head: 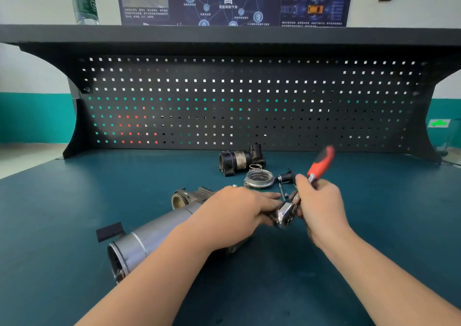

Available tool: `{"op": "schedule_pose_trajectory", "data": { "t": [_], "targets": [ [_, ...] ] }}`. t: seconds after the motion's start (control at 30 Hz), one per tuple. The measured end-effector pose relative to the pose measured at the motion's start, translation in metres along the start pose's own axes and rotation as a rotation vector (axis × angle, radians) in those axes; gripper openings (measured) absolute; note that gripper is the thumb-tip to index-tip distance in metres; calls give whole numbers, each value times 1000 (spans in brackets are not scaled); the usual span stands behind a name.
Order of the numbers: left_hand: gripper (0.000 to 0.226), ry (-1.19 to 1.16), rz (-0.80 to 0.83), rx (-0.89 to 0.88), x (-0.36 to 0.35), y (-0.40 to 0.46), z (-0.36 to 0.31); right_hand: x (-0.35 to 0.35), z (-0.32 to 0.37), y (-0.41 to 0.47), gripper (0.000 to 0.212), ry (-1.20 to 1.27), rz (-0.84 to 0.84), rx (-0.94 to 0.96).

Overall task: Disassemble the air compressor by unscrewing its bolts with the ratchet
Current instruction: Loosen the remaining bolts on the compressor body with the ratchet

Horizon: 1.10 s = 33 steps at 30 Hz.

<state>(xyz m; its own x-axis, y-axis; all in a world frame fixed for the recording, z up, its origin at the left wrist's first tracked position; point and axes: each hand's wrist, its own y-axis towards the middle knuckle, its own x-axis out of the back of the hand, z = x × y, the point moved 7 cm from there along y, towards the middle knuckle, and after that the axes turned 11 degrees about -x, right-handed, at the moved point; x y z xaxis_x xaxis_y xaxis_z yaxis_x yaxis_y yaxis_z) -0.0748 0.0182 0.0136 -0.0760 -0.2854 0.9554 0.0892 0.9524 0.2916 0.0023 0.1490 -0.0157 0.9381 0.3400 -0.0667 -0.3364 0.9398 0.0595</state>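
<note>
The air compressor (149,236), a long silver cylinder with a finned metal head, lies on its side on the teal bench. My left hand (232,216) lies over its right end and grips it. My right hand (319,208) grips the shaft of the ratchet (320,163), whose orange and black handle points up and away. The chrome ratchet head (284,214) sits between my two hands at the compressor's end. The bolt under it is hidden.
Removed parts lie behind my hands: a black motor part (237,161), a spring (255,166), a round metal cap (259,178), a small black fitting (285,177) and loose bolts (283,192). A pegboard (249,101) backs the bench. A water bottle (83,1) stands on the shelf.
</note>
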Motion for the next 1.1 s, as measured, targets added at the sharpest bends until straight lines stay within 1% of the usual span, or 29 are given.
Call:
{"op": "schedule_pose_trajectory", "data": {
  "t": [0.07, 0.13, 0.23, 0.27, 0.3, 0.33, 0.37, 0.47, 0.5, 0.57, 0.6, 0.63, 0.67, 0.7, 0.73, 0.77, 0.83, 0.93, 0.97, 1.0, 1.03, 1.07, 1.1],
  "targets": [
    [30, 46, 35, -18, -1, 0, -3, 1, 27, -14, 25, -132, -26, 324],
    [24, 78, 43, -13, -2, 1, -3, -3, 49, -38, 24, -189, 36, 639],
    [21, 85, 13, 38, -2, 0, 1, -17, 66, -75, 20, -367, 114, 1103],
    [20, 93, 9, 52, -2, -1, 1, -19, 65, -79, 19, -396, 100, 1180],
    [20, 107, 6, 57, -3, -1, 2, -18, 64, -78, 21, -384, 85, 1160],
    [20, 120, 6, 53, -3, 0, 1, -16, 63, -71, 24, -330, 76, 1054],
    [22, 130, 13, 46, -4, 0, 1, -11, 59, -59, 27, -266, 56, 901],
    [28, 125, 17, 48, -5, 2, 3, 2, 31, -19, 24, -202, -55, 374],
    [28, 112, -4, 53, -4, 2, 4, 5, 18, -9, 26, -152, -56, 197],
    [27, 73, -63, 64, -2, 1, 5, 4, -12, 2, 28, 66, 9, -154],
    [27, 53, -87, 70, 0, 1, 6, 0, -24, 2, 28, 180, 54, -301],
    [27, 30, -104, 74, 1, 1, 6, -4, -32, 0, 28, 261, 84, -396],
    [26, 6, -115, 75, 2, 0, 6, -7, -34, -1, 27, 296, 98, -428],
    [25, -16, -119, 71, 3, 0, 6, -8, -31, 0, 25, 291, 97, -389],
    [24, -31, -116, 64, 4, 0, 5, -6, -21, -1, 24, 246, 82, -282],
    [23, -31, -109, 54, 5, 0, 3, -4, -6, -4, 24, 169, 59, -120],
    [20, 4, -90, 32, 5, -1, 1, 0, 28, -23, 25, -18, 29, 288],
    [17, 8, -104, 4, 7, -4, -3, -12, 62, -72, 23, -258, 155, 867],
    [10, -1, -112, 1, 8, -5, -4, -19, 65, -85, 18, -363, 184, 1034],
    [5, 3, -107, 11, 8, -6, -4, -25, 65, -95, 14, -442, 195, 1159],
    [5, 18, -95, 34, 8, -7, -2, -29, 63, -98, 12, -478, 192, 1210],
    [6, 37, -77, 44, 7, -7, -2, -29, 62, -97, 12, -459, 186, 1180],
    [9, 49, -67, 42, 6, -6, -2, -26, 61, -91, 15, -397, 173, 1093]
  ]
}}
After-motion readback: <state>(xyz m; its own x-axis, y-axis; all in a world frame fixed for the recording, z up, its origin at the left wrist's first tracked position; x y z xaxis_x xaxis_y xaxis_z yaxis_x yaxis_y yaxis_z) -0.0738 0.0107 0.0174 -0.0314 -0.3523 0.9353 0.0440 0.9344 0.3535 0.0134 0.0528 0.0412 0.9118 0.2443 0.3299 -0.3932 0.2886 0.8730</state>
